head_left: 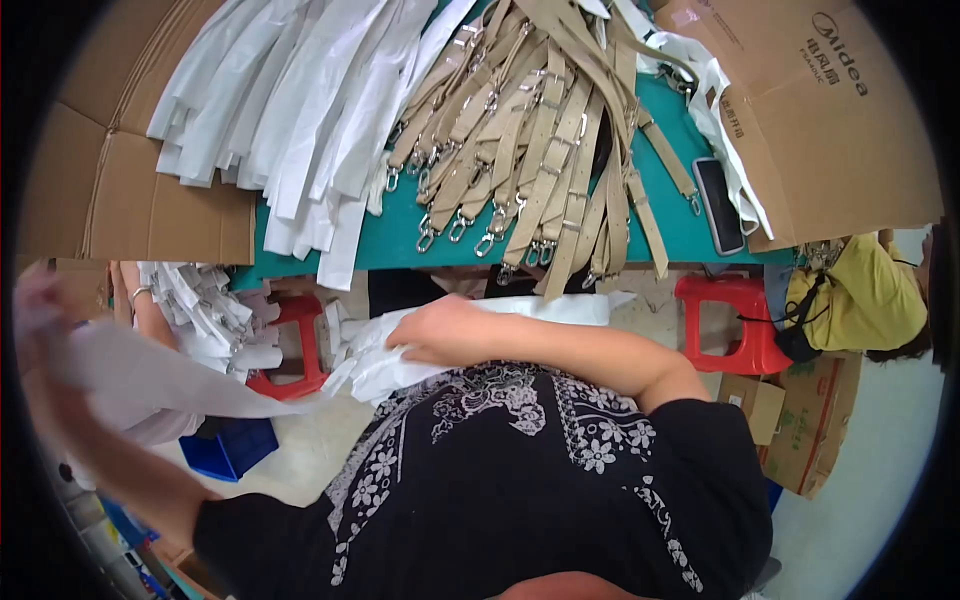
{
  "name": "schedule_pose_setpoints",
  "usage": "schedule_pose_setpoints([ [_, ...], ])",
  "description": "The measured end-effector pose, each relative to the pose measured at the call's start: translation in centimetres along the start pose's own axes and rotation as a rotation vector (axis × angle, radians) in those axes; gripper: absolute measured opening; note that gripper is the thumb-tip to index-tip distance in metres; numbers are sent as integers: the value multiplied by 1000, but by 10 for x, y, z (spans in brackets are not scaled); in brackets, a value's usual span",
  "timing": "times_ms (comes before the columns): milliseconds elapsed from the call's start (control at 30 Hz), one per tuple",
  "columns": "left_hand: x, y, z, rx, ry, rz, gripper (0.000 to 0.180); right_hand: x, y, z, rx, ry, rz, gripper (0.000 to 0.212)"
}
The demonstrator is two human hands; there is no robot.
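My left hand is raised at the far left, its fingers smeared by motion. Beside its wrist, one end of a long thin white wrapping strip is spread out. The strip slopes down toward my lap. My right hand lies across my front with its fingers curled over a bundle of white wrapping strips. In front of me, a heap of tan bag straps with silver clips and buckles covers the middle of the green table. More long white strips lie in a layered pile left of the straps.
Cardboard boxes stand right and left of the table. A phone lies at the right edge. Red stools, a blue bin and a person's yellow clothing are around. At left, another person's arm is near white-wrapped pieces.
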State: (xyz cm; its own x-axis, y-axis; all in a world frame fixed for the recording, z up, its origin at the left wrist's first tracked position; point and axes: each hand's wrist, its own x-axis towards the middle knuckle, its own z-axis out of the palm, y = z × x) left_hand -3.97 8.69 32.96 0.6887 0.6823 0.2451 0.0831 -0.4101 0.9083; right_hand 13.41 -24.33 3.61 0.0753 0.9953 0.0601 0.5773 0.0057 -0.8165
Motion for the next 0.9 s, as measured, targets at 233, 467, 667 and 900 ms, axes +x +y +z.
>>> schedule_pose_setpoints([
  [233, -59, -120, 277, -344, -628, -461, 16, -95, 39, -130, -113, 876, 548, 18],
  [467, -73, -137, 358, -723, -619, -415, 4, -48, 27, -91, 465, 692, 316, 35],
  [667, -69, -161, 338, -143, -444, -50, 21, -57, 38, -65, 549, 698, 428, 10],
  [900, -66, -190, 339, 471, -262, 401, 15, -66, 45, -70, 872, 924, 349, 13],
])
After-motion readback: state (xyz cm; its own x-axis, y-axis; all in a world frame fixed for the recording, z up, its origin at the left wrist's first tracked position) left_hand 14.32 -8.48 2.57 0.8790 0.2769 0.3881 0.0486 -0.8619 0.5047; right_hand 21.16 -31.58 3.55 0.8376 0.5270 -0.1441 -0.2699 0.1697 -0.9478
